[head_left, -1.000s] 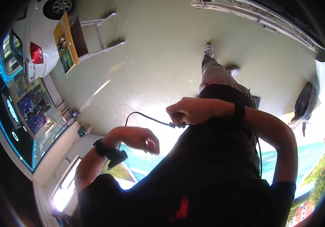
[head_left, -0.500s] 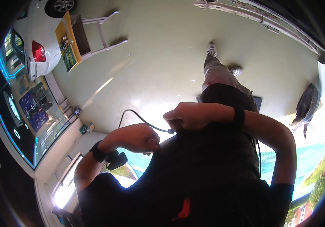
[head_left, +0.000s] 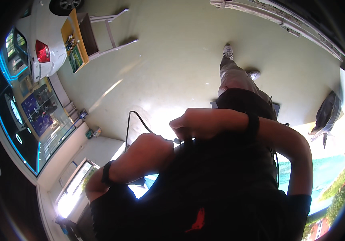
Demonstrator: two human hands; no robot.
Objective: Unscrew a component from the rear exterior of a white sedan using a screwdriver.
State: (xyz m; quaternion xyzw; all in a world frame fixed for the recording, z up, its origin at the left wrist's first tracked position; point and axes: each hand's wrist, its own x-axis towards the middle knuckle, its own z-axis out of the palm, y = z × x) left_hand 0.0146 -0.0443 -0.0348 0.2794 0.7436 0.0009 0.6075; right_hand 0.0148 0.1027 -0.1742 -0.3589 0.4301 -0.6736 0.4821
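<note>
Seemingly glossy floor (head_left: 160,52) lies between cable (head_left: 128,124) and car (head_left: 51,32).

Glare on floor (head_left: 172,68), dark rim

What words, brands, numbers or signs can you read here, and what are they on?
None is readable.
Black T-shirt: red emblem, no letters I can make out.
Green item on the yellow desk: too small to read.
Blue panel: too small and blurred.
Black cable: no lettering visible.
</note>
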